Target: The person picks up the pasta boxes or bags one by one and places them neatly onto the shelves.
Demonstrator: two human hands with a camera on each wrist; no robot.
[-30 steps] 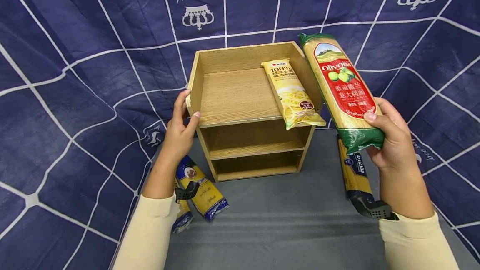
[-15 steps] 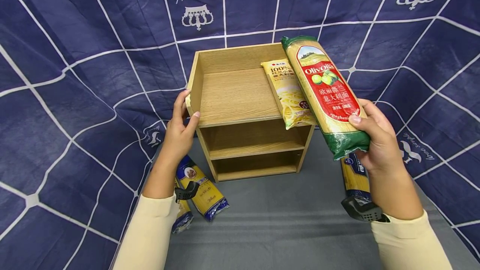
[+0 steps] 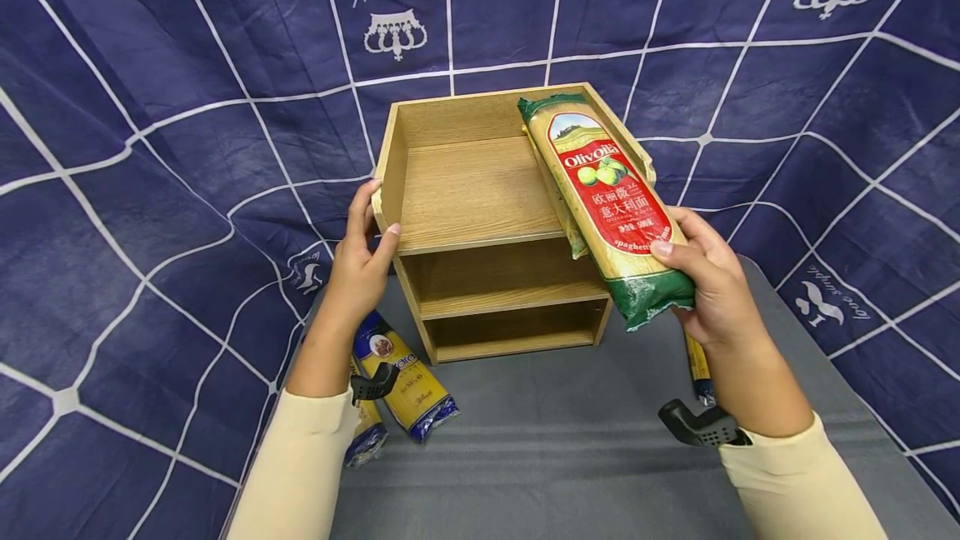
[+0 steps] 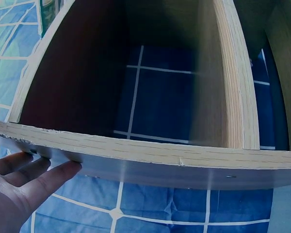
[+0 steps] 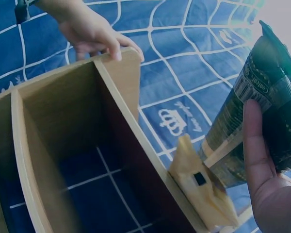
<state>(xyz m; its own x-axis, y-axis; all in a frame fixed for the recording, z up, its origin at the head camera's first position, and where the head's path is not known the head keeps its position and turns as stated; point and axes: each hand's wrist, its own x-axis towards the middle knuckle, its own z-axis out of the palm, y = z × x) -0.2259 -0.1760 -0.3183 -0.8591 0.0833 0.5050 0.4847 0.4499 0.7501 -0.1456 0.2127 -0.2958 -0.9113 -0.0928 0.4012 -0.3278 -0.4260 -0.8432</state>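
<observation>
My right hand (image 3: 716,290) grips the lower end of a spaghetti packet (image 3: 607,198) with green ends and a red label, thumb on the front. The packet slants over the right part of the top tier of a small wooden shelf (image 3: 465,182). Beneath it lies a yellow pasta packet (image 5: 203,191), mostly covered in the head view, its near end jutting past the tier's front edge. At the shelf's left side panel, my left hand (image 3: 360,265) holds the front corner, thumb inside and fingers (image 4: 53,177) against the outer face.
Two blue-and-yellow pasta packets (image 3: 408,377) lie on the grey tabletop (image 3: 525,448) left of the shelf. Another pasta packet (image 3: 699,365) lies to the right, partly behind my right forearm. Blue gridded cloth (image 3: 495,15) hangs behind and along both sides.
My right hand has carried the spaghetti packet leftward, from beside the shelf's right wall to over the yellow packet, now largely covering it. The left hand stays put.
</observation>
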